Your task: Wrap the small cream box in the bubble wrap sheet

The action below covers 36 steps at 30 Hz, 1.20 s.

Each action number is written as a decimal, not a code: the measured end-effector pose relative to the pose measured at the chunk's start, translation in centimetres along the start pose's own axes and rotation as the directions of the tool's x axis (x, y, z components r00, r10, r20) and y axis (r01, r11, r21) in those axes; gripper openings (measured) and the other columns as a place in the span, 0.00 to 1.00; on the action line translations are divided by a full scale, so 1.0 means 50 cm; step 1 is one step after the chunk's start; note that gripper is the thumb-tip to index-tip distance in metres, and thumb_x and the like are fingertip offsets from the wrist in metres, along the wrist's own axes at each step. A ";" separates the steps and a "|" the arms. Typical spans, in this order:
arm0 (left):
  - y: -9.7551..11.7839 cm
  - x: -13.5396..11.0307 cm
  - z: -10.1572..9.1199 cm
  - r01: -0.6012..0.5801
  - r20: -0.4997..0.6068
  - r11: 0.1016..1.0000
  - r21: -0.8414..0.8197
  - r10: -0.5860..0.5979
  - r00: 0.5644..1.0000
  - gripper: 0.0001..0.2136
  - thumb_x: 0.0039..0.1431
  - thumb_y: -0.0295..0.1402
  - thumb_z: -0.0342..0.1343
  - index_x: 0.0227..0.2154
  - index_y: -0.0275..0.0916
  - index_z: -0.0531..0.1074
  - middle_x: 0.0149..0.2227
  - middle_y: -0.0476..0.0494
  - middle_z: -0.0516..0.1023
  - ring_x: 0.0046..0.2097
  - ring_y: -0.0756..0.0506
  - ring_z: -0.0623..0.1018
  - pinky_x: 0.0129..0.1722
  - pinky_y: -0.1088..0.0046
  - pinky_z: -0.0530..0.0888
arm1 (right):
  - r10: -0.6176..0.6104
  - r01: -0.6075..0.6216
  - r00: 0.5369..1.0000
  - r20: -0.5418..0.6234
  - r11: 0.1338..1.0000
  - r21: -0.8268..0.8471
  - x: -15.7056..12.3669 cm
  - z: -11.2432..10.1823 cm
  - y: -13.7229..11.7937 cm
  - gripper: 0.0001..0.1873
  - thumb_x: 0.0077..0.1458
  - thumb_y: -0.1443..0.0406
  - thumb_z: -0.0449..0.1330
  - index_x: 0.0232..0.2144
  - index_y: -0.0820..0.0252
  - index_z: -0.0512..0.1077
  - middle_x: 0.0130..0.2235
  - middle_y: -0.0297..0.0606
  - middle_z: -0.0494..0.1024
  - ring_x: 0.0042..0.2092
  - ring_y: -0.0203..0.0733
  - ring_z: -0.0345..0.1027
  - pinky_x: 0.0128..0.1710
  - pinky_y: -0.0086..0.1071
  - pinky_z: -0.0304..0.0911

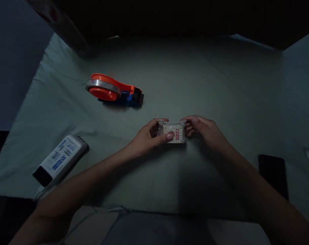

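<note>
A small pale block in clear plastic wrap (180,132), with red printing on its top face, is between my two hands near the middle of the cloth. My left hand (146,137) is closed on its left side, the thumb lying across the top face and the fingers behind. At the upper right corner, the fingertips of my right hand (204,131) pinch the edge of the plastic, its other fingers curled beside the pack. The underside of the block is hidden.
An orange and blue tape dispenser (108,89) with a roll of clear tape lies at the upper left. A white printed box-shaped device (61,158) rests at lower left, a black phone-like slab (273,173) at right. A large dark box (169,17) spans the back of the green cloth (221,81).
</note>
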State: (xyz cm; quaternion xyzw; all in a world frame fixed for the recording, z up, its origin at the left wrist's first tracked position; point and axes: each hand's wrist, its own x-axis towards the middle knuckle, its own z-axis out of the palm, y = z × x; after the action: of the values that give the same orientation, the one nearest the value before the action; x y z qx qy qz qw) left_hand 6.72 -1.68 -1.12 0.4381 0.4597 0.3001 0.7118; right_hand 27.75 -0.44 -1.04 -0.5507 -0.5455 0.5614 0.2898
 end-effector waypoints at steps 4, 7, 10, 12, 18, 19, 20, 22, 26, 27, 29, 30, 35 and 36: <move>0.007 -0.015 0.005 0.089 0.045 0.994 -0.057 -0.087 0.995 0.22 0.49 0.39 0.62 0.46 0.36 0.66 0.41 0.43 0.74 0.42 0.47 0.75 0.44 0.70 0.70 | -0.294 0.285 0.956 -0.009 0.934 -0.217 -0.031 -0.016 -0.031 0.11 0.53 0.61 0.61 0.40 0.53 0.74 0.41 0.36 0.77 0.43 0.40 0.71 0.43 0.35 0.66; 0.007 -0.022 0.009 0.104 0.073 0.994 -0.019 -0.102 0.992 0.21 0.51 0.37 0.60 0.48 0.38 0.65 0.39 0.45 0.73 0.40 0.48 0.74 0.41 0.71 0.70 | -0.459 0.470 0.880 0.121 0.807 -0.358 -0.044 -0.017 -0.049 0.11 0.55 0.65 0.59 0.42 0.53 0.73 0.42 0.36 0.76 0.45 0.40 0.70 0.44 0.36 0.66; 0.004 -0.027 0.013 0.099 0.106 0.995 0.002 -0.099 0.989 0.21 0.52 0.36 0.59 0.48 0.37 0.63 0.38 0.46 0.71 0.39 0.49 0.72 0.40 0.72 0.68 | -0.532 0.573 0.815 0.229 0.682 -0.454 -0.049 -0.009 -0.057 0.11 0.56 0.65 0.58 0.43 0.56 0.72 0.41 0.38 0.77 0.44 0.40 0.71 0.43 0.35 0.67; 0.003 -0.029 0.014 0.103 0.136 0.994 0.023 -0.105 0.985 0.21 0.52 0.36 0.59 0.48 0.37 0.63 0.39 0.46 0.70 0.40 0.49 0.71 0.40 0.72 0.68 | -0.537 0.615 0.784 0.311 0.605 -0.505 -0.050 -0.003 -0.059 0.10 0.57 0.65 0.57 0.42 0.59 0.72 0.40 0.39 0.78 0.43 0.41 0.71 0.41 0.34 0.67; 0.006 -0.038 0.012 0.133 0.165 0.976 0.175 -0.162 0.973 0.20 0.52 0.40 0.59 0.46 0.37 0.65 0.39 0.45 0.71 0.40 0.47 0.71 0.40 0.71 0.68 | -0.547 0.682 0.707 0.447 0.363 -0.635 -0.059 0.009 -0.059 0.09 0.59 0.64 0.55 0.39 0.62 0.72 0.36 0.38 0.78 0.39 0.40 0.71 0.39 0.34 0.65; 0.006 -0.039 0.012 0.136 0.158 0.971 0.198 -0.169 0.973 0.19 0.52 0.41 0.59 0.44 0.37 0.66 0.39 0.45 0.71 0.40 0.47 0.71 0.40 0.71 0.68 | -0.559 0.688 0.692 0.456 0.320 -0.651 -0.061 0.011 -0.059 0.08 0.59 0.65 0.55 0.38 0.63 0.72 0.36 0.38 0.79 0.38 0.39 0.71 0.39 0.34 0.65; 0.006 -0.039 0.012 0.138 0.152 0.966 0.218 -0.174 0.973 0.18 0.52 0.41 0.59 0.42 0.36 0.67 0.38 0.44 0.72 0.39 0.47 0.71 0.40 0.71 0.68 | -0.572 0.690 0.678 0.462 0.279 -0.668 -0.063 0.013 -0.058 0.08 0.59 0.66 0.54 0.37 0.63 0.72 0.35 0.37 0.79 0.37 0.39 0.71 0.37 0.34 0.65; 0.005 -0.040 0.013 0.144 0.143 0.958 0.250 -0.183 0.973 0.17 0.52 0.42 0.59 0.40 0.36 0.68 0.37 0.45 0.72 0.39 0.47 0.71 0.38 0.72 0.68 | -0.592 0.684 0.656 0.469 0.203 -0.701 -0.066 0.018 -0.057 0.07 0.59 0.67 0.54 0.34 0.63 0.72 0.32 0.37 0.78 0.34 0.39 0.71 0.35 0.33 0.64; 0.004 -0.038 0.014 0.161 0.141 0.942 0.295 -0.210 0.968 0.18 0.52 0.45 0.58 0.38 0.36 0.69 0.33 0.47 0.72 0.35 0.48 0.71 0.33 0.74 0.67 | -0.658 0.670 0.594 0.463 0.085 -0.738 -0.068 0.029 -0.050 0.07 0.58 0.69 0.54 0.30 0.62 0.71 0.28 0.35 0.77 0.29 0.36 0.70 0.30 0.32 0.62; 0.004 -0.039 0.015 0.164 0.144 0.940 0.300 -0.215 0.966 0.18 0.52 0.46 0.57 0.37 0.36 0.69 0.32 0.47 0.72 0.34 0.48 0.71 0.32 0.75 0.67 | -0.673 0.665 0.586 0.452 0.079 -0.743 -0.067 0.031 -0.048 0.07 0.58 0.69 0.54 0.30 0.62 0.70 0.27 0.34 0.77 0.28 0.36 0.69 0.29 0.31 0.62; 0.005 -0.040 0.016 0.154 0.150 0.940 0.303 -0.207 0.967 0.18 0.53 0.46 0.57 0.38 0.36 0.69 0.33 0.46 0.72 0.36 0.47 0.72 0.33 0.74 0.68 | -0.672 0.649 0.609 0.421 0.117 -0.752 -0.066 0.033 -0.044 0.07 0.58 0.69 0.53 0.29 0.61 0.70 0.26 0.33 0.76 0.27 0.35 0.69 0.28 0.30 0.61; 0.004 -0.041 0.017 0.134 0.152 0.943 0.304 -0.187 0.971 0.18 0.53 0.45 0.57 0.40 0.36 0.69 0.35 0.45 0.73 0.38 0.47 0.73 0.36 0.73 0.69 | -0.655 0.636 0.640 0.402 0.158 -0.755 -0.065 0.032 -0.044 0.08 0.58 0.69 0.52 0.29 0.60 0.70 0.26 0.33 0.76 0.28 0.35 0.69 0.28 0.30 0.61; -0.016 -0.047 0.017 -0.116 0.171 0.919 0.378 0.053 0.984 0.26 0.51 0.34 0.59 0.53 0.39 0.61 0.49 0.41 0.71 0.49 0.43 0.72 0.49 0.66 0.70 | -0.527 0.485 0.829 0.188 0.508 -0.712 -0.053 0.012 -0.054 0.08 0.58 0.67 0.51 0.31 0.56 0.69 0.29 0.34 0.77 0.28 0.36 0.69 0.28 0.31 0.61; -0.023 -0.047 0.015 -0.181 0.176 0.891 0.417 0.116 0.978 0.28 0.50 0.32 0.59 0.55 0.40 0.59 0.51 0.40 0.69 0.51 0.42 0.71 0.51 0.64 0.69 | -0.503 0.441 0.856 0.121 0.586 -0.680 -0.049 0.007 -0.057 0.07 0.57 0.66 0.51 0.30 0.56 0.69 0.28 0.34 0.76 0.27 0.36 0.69 0.27 0.31 0.61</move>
State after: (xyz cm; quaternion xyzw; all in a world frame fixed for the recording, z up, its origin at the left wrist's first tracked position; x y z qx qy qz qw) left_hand 6.51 -4.42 -1.10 0.6391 0.4261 0.2117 0.6043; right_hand 27.21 -2.13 2.28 -0.4758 -0.8267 0.1975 0.2262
